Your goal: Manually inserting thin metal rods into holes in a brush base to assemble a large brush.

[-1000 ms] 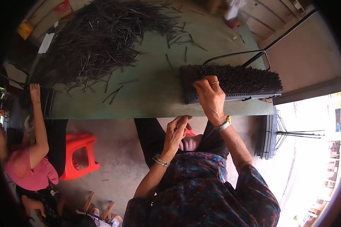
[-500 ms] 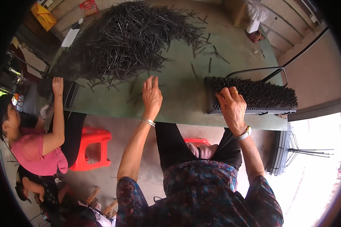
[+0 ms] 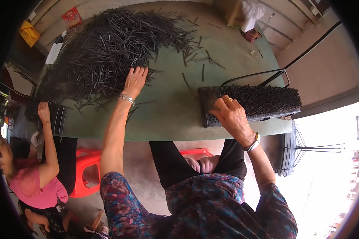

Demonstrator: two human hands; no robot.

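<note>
A big heap of thin black strips (image 3: 111, 51) covers the far left of the green table. My left hand (image 3: 135, 81) reaches to the heap's near right edge, fingertips on the strips, fingers slightly apart and nothing plainly held. To the right lies a long black perforated panel (image 3: 213, 119), its top packed with short upright black strips (image 3: 267, 99). My right hand (image 3: 232, 117) is over the panel's near left part, where holes show. Its thumb and fingers are pinched together; whatever is between them is too small or hidden to make out.
A metal rod (image 3: 307, 49) and a bent handle rise behind the panel. Loose strips (image 3: 203, 71) lie mid-table. A co-worker in pink (image 3: 36, 181) works at the left end, near a red stool (image 3: 85, 171). Wire-framed racks (image 3: 287, 153) stand right of the table.
My left hand has moved left and farther from me, from bare table to the strip heap. The right hand stays at the panel's left part, now pinched lower. The whole view has shifted.
</note>
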